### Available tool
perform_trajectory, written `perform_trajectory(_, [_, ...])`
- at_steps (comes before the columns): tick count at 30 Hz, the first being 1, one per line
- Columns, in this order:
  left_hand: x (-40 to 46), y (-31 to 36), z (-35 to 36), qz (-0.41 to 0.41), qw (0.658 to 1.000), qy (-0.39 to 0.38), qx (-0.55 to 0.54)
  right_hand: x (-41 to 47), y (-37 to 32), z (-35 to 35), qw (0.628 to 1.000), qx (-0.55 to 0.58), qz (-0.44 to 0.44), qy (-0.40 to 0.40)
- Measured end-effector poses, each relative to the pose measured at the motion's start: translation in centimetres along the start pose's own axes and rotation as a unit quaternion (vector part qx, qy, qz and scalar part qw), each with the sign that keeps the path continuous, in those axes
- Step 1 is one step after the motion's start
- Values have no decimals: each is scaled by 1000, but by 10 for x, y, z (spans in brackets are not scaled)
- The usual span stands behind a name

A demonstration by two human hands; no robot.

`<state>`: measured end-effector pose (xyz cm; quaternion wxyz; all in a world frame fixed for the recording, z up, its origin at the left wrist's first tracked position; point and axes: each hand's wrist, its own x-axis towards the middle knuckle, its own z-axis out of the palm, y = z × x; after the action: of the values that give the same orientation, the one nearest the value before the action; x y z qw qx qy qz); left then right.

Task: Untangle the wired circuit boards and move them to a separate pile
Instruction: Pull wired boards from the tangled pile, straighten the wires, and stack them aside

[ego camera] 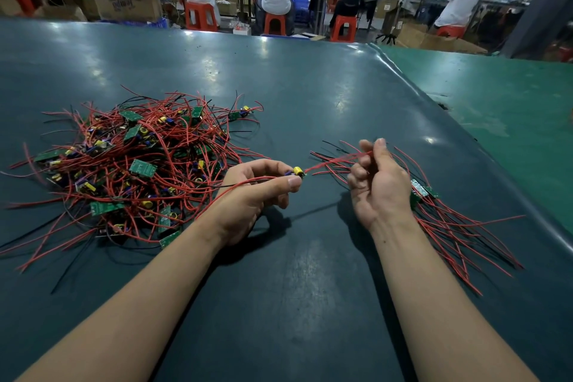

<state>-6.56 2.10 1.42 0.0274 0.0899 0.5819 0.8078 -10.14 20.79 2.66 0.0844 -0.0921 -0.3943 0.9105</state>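
Left grip (257,192): pinching a circuit board (297,172)
Right grip (376,183): pinching its red wires (338,161)
Counter (310,96): tangled pile (130,164) left

I find no legible text in view. The brown cardboard box (127,1) beyond my dark green table (279,87) carries dark printing, too blurred to read. The small green circuit boards (142,167) show no readable markings.

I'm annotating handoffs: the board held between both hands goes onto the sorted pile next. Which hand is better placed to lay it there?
Probably the right hand: it pinches the board's red wires and hovers directly over the sorted pile.
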Motion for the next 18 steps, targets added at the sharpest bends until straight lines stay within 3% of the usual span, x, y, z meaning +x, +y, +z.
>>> perform_trajectory(3, [3, -1, -1, 24, 997, 51, -46, -4, 5, 5, 996, -71, 46, -33])
perform_trajectory(7, [3, -3, -1, 33, 998, 43, -21, -17, 15, 13, 959, -207, 157, -114])
perform_trajectory(10, [3, -3, -1, 37, 998, 45, -16, -16, 14, 11, 959, -194, 174, -114])
perform_trajectory(16, [2, -1, 0, 37, 998, 50, -23, -5, -1, 4, 992, -71, 91, -47])
perform_trajectory(18, [3, -1, -1, 41, 997, 58, -32, -7, -1, 4, 988, -93, 107, -54])
